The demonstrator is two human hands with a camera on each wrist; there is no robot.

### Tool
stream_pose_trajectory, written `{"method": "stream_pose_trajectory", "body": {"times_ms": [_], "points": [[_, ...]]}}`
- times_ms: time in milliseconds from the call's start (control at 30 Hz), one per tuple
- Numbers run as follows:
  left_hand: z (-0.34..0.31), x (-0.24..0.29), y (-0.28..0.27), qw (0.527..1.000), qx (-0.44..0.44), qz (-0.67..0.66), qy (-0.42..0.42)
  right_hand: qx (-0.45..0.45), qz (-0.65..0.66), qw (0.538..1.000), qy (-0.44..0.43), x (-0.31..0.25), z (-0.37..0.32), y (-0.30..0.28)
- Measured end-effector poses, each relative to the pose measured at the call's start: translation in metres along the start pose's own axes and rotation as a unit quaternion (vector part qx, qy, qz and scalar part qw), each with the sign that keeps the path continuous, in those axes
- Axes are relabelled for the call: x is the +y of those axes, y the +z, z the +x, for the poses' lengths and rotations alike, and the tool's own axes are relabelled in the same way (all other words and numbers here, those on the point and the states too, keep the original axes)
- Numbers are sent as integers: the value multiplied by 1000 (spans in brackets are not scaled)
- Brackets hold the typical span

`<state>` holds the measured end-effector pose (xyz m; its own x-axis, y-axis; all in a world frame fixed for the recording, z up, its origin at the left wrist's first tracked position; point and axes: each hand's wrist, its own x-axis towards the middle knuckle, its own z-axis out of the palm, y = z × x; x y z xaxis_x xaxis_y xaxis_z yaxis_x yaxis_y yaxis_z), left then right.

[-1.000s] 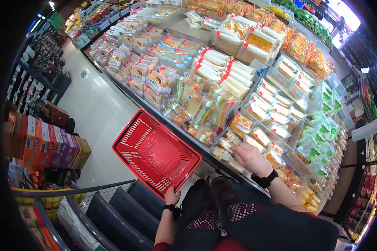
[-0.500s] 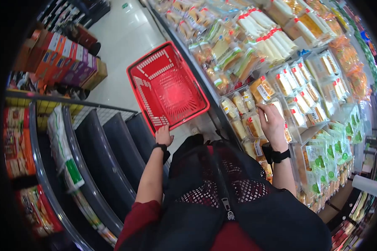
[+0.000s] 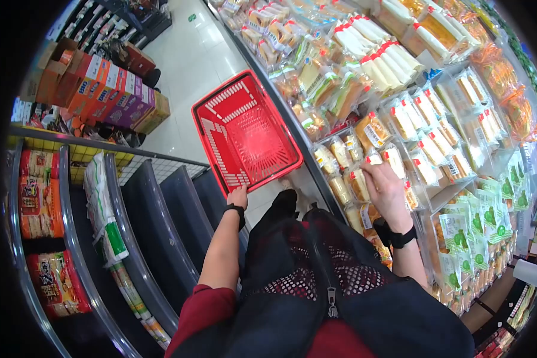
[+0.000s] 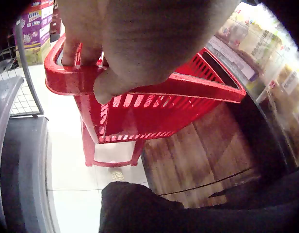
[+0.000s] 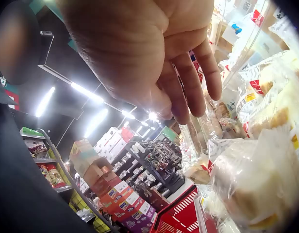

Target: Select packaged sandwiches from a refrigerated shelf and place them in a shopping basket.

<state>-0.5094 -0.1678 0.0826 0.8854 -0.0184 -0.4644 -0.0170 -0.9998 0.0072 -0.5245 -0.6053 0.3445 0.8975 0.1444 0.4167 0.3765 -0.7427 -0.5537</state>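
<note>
My left hand [image 3: 237, 196] grips the near rim of a red plastic basket [image 3: 256, 143] that has nothing in it. In the left wrist view, the fingers of that hand [image 4: 144, 41] go over the rim of the basket [image 4: 188, 90], with the thumb outside. My right hand [image 3: 386, 190] is over rows of wrapped bread, its bent fingers beside a package with a red label [image 3: 394, 160]. The right wrist view shows this hand [image 5: 135, 48] with loosely bent fingers and nothing visibly held, above a clear-wrapped package [image 5: 256, 179].
Clear dividers separate more wrapped bread, with green-printed bags [image 3: 459, 238] at the right. Dark tiered shelves [image 3: 155, 221] stand at the left, bearing noodle packs [image 3: 42, 203]. Stacked cartons [image 3: 110, 89] are behind them, beside the tiled floor [image 3: 197, 45].
The head view has turned and tilted downward. My right hand has lifted from the near packages and shifted slightly among them. My left hand has kept its grip on the basket.
</note>
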Motion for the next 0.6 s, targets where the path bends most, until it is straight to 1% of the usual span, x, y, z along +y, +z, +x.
{"method": "stream_pose_trajectory", "body": {"times_ms": [100,133,233,333,367,400,433,500,567,600], "points": [[-2,-2,3,999,-4,5,36,3,5,1000,-16,4,0,-3],[-7,2,2,999,-22,2,28,8,2,1000,-18,5,0,-4],[-25,8,5,997,-30,11,72,2,3,1000,-19,6,1,-5],[-45,10,11,993,-17,25,112,-29,-5,1000,-6,6,2,-4],[-49,11,17,992,-13,33,122,-24,-7,1000,-6,8,4,-3],[-53,13,18,991,-1,36,126,-31,-9,999,-16,12,6,-1],[-56,17,17,993,-18,38,113,-38,-12,999,-26,15,8,-2],[-62,18,18,992,-11,28,120,-35,-19,999,-16,24,23,-8],[-64,22,14,994,-27,15,102,9,-73,997,6,39,47,-16],[-66,24,10,995,-33,16,98,28,-95,995,0,50,61,-19]]}}
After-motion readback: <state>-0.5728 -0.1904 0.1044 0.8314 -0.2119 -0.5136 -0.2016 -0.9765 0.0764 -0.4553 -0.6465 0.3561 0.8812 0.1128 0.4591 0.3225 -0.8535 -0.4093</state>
